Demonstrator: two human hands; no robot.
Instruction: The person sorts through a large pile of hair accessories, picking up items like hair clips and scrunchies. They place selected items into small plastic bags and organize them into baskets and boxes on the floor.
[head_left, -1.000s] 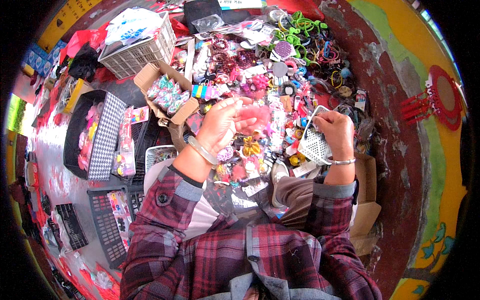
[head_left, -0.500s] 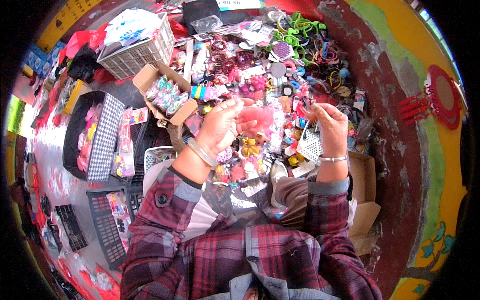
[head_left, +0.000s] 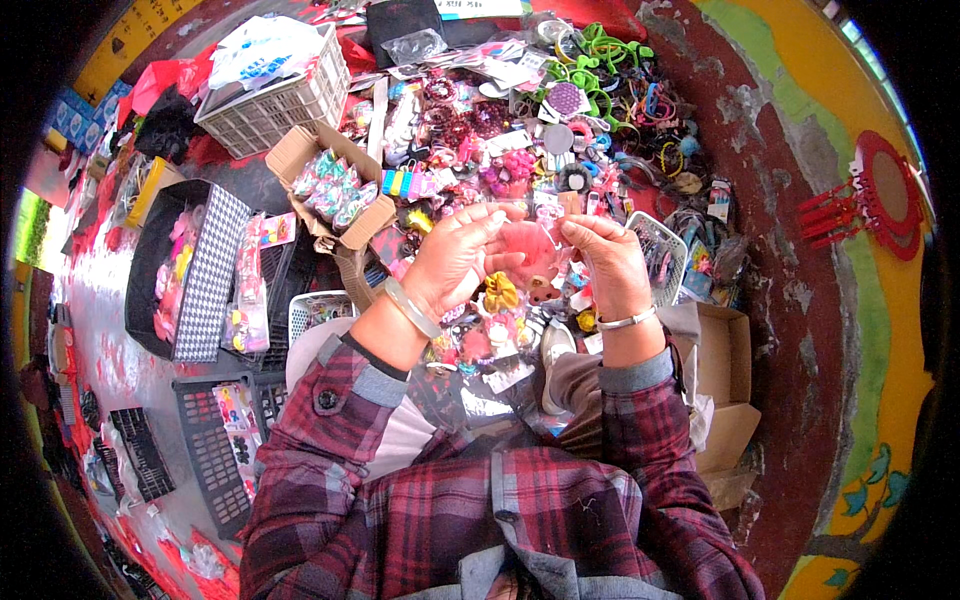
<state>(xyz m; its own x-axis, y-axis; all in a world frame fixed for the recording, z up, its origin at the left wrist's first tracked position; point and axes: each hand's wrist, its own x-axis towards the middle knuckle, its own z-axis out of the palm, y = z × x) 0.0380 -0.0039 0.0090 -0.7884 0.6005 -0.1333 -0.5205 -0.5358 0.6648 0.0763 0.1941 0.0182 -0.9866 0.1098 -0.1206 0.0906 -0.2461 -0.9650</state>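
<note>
My left hand (head_left: pixel 455 257), a pale bangle at its wrist, is closed round a pink gauzy hair piece (head_left: pixel 530 242), its sheer folds sticking out past the fingers. Close by on the right, the thumb and fingertips of my right hand (head_left: pixel 612 262) pinch together at the edge of the pink piece. What sits in that pinch is too small to make out. Beneath both hands spreads a heap of hair accessories, among them a yellow scrunchie (head_left: pixel 500 292) and a bright pink flowery hair tie (head_left: pixel 510 170).
A white basket (head_left: pixel 682 262) stands beyond my right wrist. To the left are a cardboard box (head_left: pixel 290 157) of packets, a houndstooth bin (head_left: pixel 212 275) and a grey crate (head_left: pixel 275 112). Green headbands (head_left: pixel 598 100) lie at the far right. An opened carton (head_left: pixel 725 365) is by my right knee.
My right hand has moved left and slightly down to the pink piece, uncovering more of the white basket. My left hand has barely shifted and keeps its hold.
</note>
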